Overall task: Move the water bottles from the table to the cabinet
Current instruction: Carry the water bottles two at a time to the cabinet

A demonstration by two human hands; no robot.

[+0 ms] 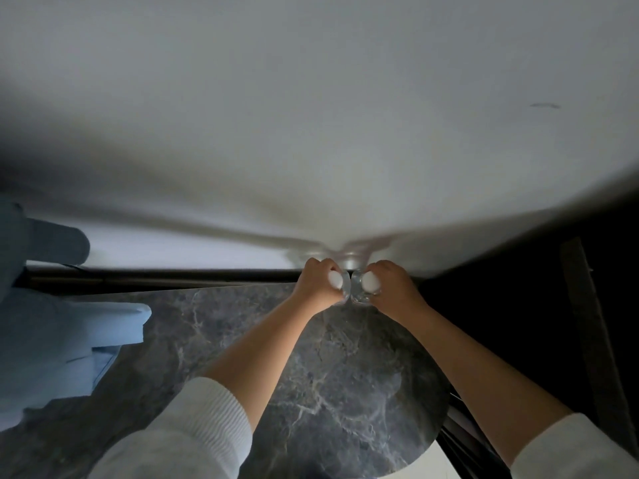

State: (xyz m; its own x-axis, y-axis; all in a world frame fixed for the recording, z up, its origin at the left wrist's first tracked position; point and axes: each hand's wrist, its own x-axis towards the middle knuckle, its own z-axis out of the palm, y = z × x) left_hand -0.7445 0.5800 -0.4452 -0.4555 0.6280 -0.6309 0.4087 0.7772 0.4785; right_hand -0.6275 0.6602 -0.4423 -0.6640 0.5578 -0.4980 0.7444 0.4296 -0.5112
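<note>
Left hand (320,283) grips 1 water bottle (340,283); right hand (390,286) grips a 2nd bottle (364,286). Bottles touch, upright, at the marble bench's (242,340) far edge.

Obstacles and clearance, as I read them from the head view. Bench (345,392): dark marbled top, bare surface from 6 to 9 o'clock of the hands, passable. At 12 o'clock: pale wall (311,115) just beyond both bottles; no way forward. At 9 o'clock: blue-grey blurred objects (62,326) block the bench's left edge. At 3 o'clock: dark area, contents unreadable.
</note>
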